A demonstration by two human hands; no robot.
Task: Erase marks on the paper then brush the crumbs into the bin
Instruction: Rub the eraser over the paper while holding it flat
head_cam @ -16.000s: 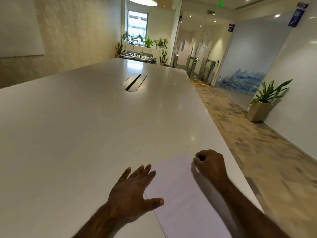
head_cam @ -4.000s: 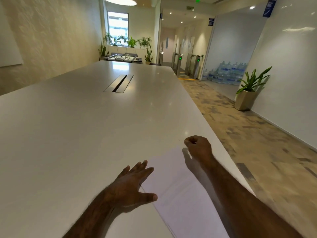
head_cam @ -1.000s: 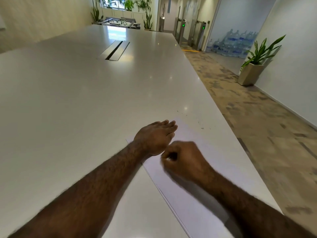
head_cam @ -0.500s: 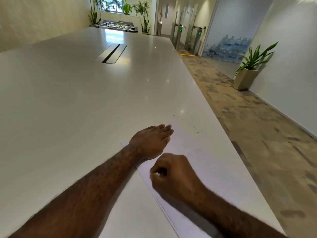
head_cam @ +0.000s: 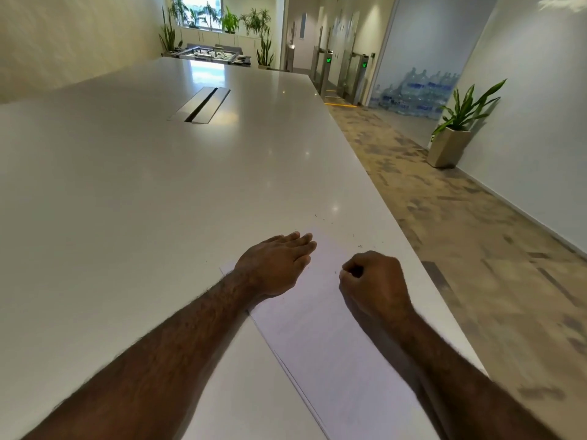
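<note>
Paper (head_cam: 320, 338) lies flat on the white table (head_cam: 127, 201), near its right edge, running from mid-frame down to the bottom edge. More than one sheet appears stacked; a second edge shows along the left side.

Left hand (head_cam: 276, 268) rests palm-down on the far left corner of the paper, fingers together and extended, pinning it. Right hand (head_cam: 374, 284) is closed in a fist above the sheet's upper right; the fingers are curled tight, presumably on an eraser, but the eraser itself is hidden, so I cannot tell.

Crumbs (head_cam: 330, 222) show as dark specks on the table just past the paper's far edge. No bin in view.

Handling judgement: paper is light, thin, prone to sliding and creasing on the glossy table. Hold flat with spread pressure close to the rubbing spot; do not pinch.
</note>
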